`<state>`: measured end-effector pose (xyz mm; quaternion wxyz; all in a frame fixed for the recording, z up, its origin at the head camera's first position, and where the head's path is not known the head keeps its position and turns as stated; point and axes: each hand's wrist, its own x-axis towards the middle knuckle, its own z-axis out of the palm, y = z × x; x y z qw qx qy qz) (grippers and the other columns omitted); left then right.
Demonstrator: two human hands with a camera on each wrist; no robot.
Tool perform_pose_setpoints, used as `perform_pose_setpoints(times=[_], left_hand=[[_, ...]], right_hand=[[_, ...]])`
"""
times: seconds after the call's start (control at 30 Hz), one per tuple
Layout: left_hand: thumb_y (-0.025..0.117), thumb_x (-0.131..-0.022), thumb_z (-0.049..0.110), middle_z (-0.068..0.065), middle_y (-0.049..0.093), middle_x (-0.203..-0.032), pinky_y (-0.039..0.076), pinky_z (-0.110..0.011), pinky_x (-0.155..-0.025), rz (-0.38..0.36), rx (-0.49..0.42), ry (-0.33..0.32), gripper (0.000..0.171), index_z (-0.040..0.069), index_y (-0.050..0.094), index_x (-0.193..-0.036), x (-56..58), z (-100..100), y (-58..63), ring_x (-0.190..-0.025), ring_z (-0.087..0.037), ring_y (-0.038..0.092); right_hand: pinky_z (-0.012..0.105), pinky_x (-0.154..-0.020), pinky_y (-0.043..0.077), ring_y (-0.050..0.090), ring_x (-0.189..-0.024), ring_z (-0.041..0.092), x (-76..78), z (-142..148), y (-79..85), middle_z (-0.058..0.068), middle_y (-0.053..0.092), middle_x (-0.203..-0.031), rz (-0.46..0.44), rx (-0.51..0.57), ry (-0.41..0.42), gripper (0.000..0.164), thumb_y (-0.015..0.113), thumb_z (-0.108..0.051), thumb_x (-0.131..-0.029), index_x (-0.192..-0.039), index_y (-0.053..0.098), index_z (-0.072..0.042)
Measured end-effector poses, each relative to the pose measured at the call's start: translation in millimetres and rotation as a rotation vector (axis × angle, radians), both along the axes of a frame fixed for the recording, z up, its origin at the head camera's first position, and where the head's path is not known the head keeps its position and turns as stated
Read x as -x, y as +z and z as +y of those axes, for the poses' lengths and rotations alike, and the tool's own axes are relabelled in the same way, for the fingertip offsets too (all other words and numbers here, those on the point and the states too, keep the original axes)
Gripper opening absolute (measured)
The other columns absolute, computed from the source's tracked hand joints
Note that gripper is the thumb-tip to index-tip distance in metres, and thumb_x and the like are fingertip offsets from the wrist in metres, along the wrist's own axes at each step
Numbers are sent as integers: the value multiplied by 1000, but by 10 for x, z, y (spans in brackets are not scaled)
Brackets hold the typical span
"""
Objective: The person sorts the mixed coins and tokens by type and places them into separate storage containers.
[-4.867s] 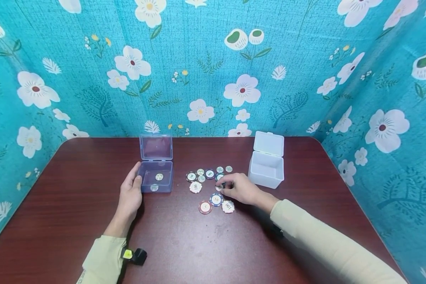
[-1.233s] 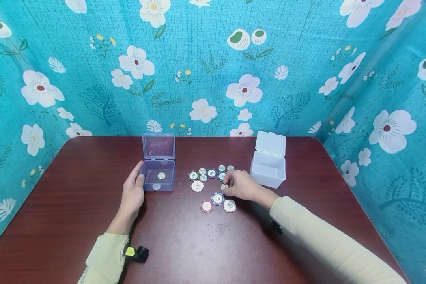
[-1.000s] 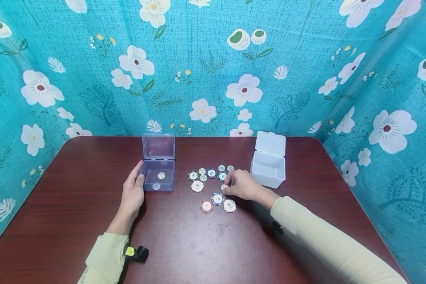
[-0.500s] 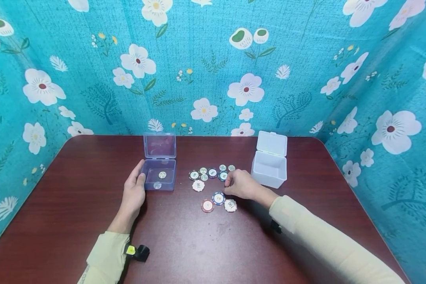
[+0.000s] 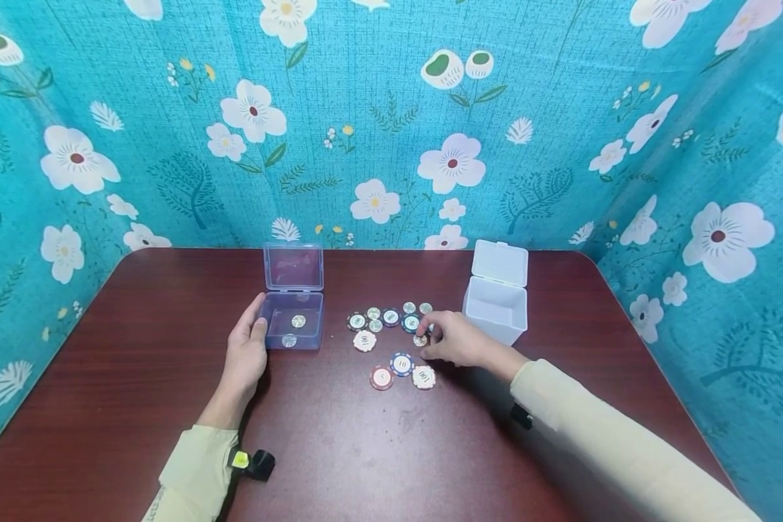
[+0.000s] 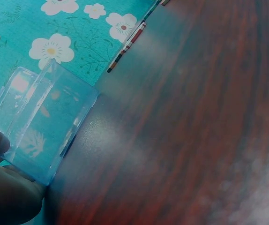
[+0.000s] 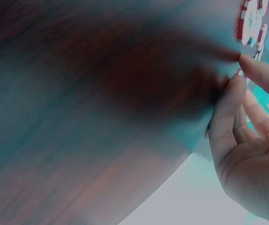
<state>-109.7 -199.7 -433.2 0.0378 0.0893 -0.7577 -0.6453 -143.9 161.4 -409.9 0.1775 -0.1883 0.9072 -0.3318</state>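
Note:
In the head view my left hand [image 5: 246,355] grips the left side of a clear bluish plastic box [image 5: 275,345], thumb near its front corner; its lid stands open. Two silvery coins [image 5: 298,321] show in that box. On the table my right hand [image 5: 455,341] is at a coin [image 5: 420,341], with the index fingertip touching or just over it and the thumb apart. Poker chips lie around: a blue one marked 10 [image 5: 402,364], a red one marked 5 [image 5: 381,378], a white one marked 100 [image 5: 424,377]. The right wrist view shows thumb and index fingertips spread near the tabletop.
An open white box [image 5: 494,319] stands right of the chips, behind my right hand. Further chips, such as a white one [image 5: 365,341], and several coins [image 5: 409,308] lie in a group between the boxes. A flowered curtain [image 5: 339,130] hangs behind the dark table [image 5: 339,449].
My right thumb and index finger were close together over the coin half a second ago; now they are apart and the coin shows again, slightly further right. The left hand keeps its hold.

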Motion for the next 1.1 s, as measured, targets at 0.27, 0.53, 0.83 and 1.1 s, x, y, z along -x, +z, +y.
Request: perform_pose_setpoints(times=[0.27,0.53,0.83,1.1], left_hand=[[31,-109,9,-3,27,-163,16,-39,-121,11,0,-1,51,12,27,-160,5,-3,-8,-149,-16,20],[32,-109,8,-3,26,-163,16,-39,-121,15,3,-3,51,14,27,-160,-2,-6,-8,-149,-17,19],[32,-109,7,-5,29,-163,17,-39,-121,26,-11,1,51,12,28,-160,11,0,-20,-148,-17,22],[32,-109,8,-3,28,-163,17,-39,-121,21,-6,7,51,12,28,-160,6,-1,-26,-149,-17,21]], right_hand=[[30,-41,47,52,-48,14,-5,106,-10,2,58,-69,-41,50,0,31,79,-6,-86,-114,67,-7],[29,-49,46,53,-55,13,-32,86,-57,-1,58,-68,67,33,-36,25,81,-12,-84,-106,70,-8],[28,-55,45,54,-60,11,-26,-28,-131,-4,58,-65,130,34,-90,19,84,-17,-81,-91,69,-10],[26,-44,44,51,-48,11,1,-108,-115,-2,57,-62,31,57,-122,17,82,-13,-82,-89,68,-7]])
